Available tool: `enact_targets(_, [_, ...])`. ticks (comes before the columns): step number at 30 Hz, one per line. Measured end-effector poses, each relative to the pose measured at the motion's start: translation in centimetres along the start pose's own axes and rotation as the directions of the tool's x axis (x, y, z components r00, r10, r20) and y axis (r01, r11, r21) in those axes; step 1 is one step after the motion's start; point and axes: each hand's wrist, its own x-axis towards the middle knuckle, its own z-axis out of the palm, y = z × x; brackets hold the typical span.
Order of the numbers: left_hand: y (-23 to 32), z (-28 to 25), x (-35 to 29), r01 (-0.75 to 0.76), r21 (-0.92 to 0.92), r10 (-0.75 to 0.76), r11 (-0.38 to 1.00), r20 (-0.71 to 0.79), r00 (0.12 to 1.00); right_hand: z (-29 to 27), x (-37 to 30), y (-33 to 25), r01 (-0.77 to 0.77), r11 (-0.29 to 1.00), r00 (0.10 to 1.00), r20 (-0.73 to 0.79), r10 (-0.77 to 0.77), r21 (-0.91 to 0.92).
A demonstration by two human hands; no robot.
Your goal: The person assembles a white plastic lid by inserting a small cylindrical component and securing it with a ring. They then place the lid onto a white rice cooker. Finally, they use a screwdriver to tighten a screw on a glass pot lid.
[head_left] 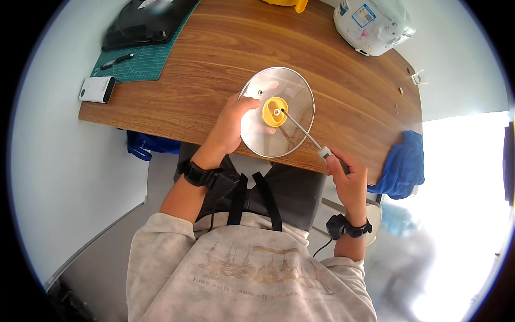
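A glass pot lid (294, 88) with a thin metal rim lies tilted at the desk's front edge. At its middle sits a round yellow knob part (267, 119) with a small screw (277, 112) in its centre. My left hand (232, 123) grips the lid by its left side, thumb on top and fingers showing through the glass underneath. In my right hand (350, 174) is a screwdriver (303, 130) with a grey-and-white handle. Its tip points into the yellow part, right beside the screw; whether they touch I cannot tell.
A white rice cooker (373, 27) stands at the far right, and a yellow object (287, 3) is cut off at the far edge. On the left are a green cutting mat (147, 64), a black device (145, 27), a pen (117, 61) and a power bank (96, 89). Blue cloth (402, 166) hangs at right.
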Motion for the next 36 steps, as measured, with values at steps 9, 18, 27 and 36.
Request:
enact_targets(9, [0.1,0.0,-0.1,-0.002,0.025,0.001,1.000,0.022,1.000,-0.1,-0.1,0.2,-0.022,0.999,1.000,0.012,0.022,-0.026])
enact_targets(18, [-0.9,-1.0,0.5,-0.002,0.039,0.001,0.999,0.006,1.000,-0.1,0.2,-0.4,0.020,0.994,1.000,0.016,-0.018,-0.109])
enact_targets(27, [0.1,-0.3,0.0,0.003,0.049,-0.005,0.999,0.043,0.999,-2.5,1.6,-4.8,0.224,0.890,0.974,0.120,-0.192,-0.396])
enact_targets(36, [0.6,0.3,-0.1,-0.020,0.068,0.017,0.998,0.052,0.999,-1.7,0.7,-4.4,0.209,0.917,0.978,0.097,-0.187,-0.341])
